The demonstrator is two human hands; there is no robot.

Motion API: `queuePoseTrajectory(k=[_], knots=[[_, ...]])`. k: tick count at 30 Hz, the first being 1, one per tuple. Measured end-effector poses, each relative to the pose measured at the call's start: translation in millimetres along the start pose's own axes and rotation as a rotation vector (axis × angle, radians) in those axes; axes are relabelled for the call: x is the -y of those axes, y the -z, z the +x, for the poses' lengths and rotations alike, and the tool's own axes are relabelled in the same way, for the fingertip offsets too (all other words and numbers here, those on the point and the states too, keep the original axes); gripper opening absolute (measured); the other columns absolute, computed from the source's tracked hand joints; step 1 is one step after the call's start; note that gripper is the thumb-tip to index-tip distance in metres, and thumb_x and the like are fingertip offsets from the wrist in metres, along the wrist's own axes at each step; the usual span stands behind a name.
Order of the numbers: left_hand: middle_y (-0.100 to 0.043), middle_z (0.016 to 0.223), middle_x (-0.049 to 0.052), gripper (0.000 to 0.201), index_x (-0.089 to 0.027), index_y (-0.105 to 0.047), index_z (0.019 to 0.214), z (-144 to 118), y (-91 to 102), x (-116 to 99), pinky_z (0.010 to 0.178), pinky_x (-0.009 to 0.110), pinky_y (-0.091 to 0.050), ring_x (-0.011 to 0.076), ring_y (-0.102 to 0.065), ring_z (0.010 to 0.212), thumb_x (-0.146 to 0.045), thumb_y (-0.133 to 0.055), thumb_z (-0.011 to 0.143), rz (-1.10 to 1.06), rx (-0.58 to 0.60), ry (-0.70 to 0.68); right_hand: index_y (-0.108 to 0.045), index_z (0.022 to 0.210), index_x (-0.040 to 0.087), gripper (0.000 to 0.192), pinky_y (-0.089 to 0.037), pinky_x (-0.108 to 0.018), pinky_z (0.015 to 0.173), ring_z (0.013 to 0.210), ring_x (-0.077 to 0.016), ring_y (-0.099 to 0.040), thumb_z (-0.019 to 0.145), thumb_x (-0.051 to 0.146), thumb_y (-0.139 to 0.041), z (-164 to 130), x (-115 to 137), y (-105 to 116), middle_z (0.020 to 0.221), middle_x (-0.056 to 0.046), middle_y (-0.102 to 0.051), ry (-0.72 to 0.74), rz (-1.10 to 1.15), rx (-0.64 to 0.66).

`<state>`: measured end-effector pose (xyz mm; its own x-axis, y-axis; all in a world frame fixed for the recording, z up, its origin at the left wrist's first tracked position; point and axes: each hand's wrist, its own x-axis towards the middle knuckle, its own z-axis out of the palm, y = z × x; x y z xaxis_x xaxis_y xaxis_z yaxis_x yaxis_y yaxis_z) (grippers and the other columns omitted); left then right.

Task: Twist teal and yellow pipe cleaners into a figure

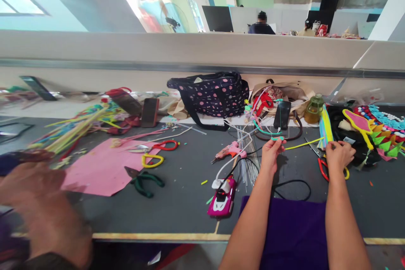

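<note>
My left hand [272, 152] is closed in a pinch on a teal fuzzy craft stem [277, 138]. A yellow fuzzy stem [303, 144] stretches from beside those fingertips toward the right; I cannot tell whether they grip it too. At the lower end of a yellow, blue and white bundle of stems [325, 124], my right hand [341, 154] has its fingers drawn together. What they hold, if anything, is hidden. Scissors with red and yellow handles [322, 168] lie partly beneath that hand. A dark phone [282, 114] rests behind my left hand.
Left of my arms are a magenta car-shaped power strip [222, 200], a pink glue gun [230, 152], clear glue sticks [248, 173], pliers [144, 180] and pink paper [98, 168]. A co-worker's blurred hand [34, 185] is far left. A patterned bag [215, 95] and glass jar [314, 109] stand behind.
</note>
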<state>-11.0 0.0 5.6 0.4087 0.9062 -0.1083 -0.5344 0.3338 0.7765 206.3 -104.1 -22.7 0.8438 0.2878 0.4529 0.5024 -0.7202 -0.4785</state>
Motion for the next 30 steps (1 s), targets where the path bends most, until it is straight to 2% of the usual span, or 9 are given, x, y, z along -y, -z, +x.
queuePoseTrajectory(k=[9, 19, 25, 30], knots=[[-0.07, 0.078, 0.006, 0.034, -0.013, -0.073, 0.084, -0.8, 0.0, -0.4, 0.059, 0.022, -0.045, 0.0075, -0.055, 0.057, -0.036, -0.082, 0.061, -0.001, -0.001, -0.004, -0.073, 0.087, 0.023, 0.019, -0.034, -0.04, 0.08, 0.104, -0.0298, -0.04, 0.075, 0.033, -0.063, -0.1, 1.0, -6.3, 0.11, -0.01, -0.057, -0.012, -0.129, 0.07], [-0.07, 0.078, 0.007, 0.037, -0.013, -0.073, 0.086, 0.0, 1.1, -0.3, 0.06, 0.023, -0.046, 0.0082, -0.055, 0.057, -0.037, -0.082, 0.06, 0.003, -0.004, 0.01, -0.073, 0.083, 0.016, 0.025, -0.039, -0.039, 0.076, 0.099, -0.0308, -0.048, 0.078, 0.028, -0.052, 1.3, 4.3, -1.1, 0.101, -0.014, -0.061, 0.017, -0.103, 0.102], [-0.07, 0.078, 0.007, 0.036, -0.013, -0.072, 0.084, -1.8, -0.6, -0.7, 0.06, 0.024, -0.045, 0.0084, -0.055, 0.057, -0.038, -0.082, 0.059, 0.003, -0.008, 0.007, -0.071, 0.088, 0.014, 0.028, -0.041, -0.033, 0.069, 0.081, -0.0243, -0.061, 0.082, 0.031, -0.05, 2.9, 8.0, 5.1, 0.095, -0.014, -0.064, 0.005, -0.113, 0.272], [-0.07, 0.077, 0.007, 0.038, -0.012, -0.073, 0.084, -3.3, -2.4, 2.3, 0.059, 0.023, -0.044, 0.0082, -0.054, 0.056, -0.04, -0.082, 0.06, 0.023, 0.004, 0.007, -0.07, 0.086, 0.014, 0.027, -0.041, -0.031, 0.066, 0.08, -0.0259, -0.065, 0.082, 0.033, -0.051, 3.2, 7.3, 8.7, 0.087, -0.015, -0.068, 0.008, -0.126, 0.387]])
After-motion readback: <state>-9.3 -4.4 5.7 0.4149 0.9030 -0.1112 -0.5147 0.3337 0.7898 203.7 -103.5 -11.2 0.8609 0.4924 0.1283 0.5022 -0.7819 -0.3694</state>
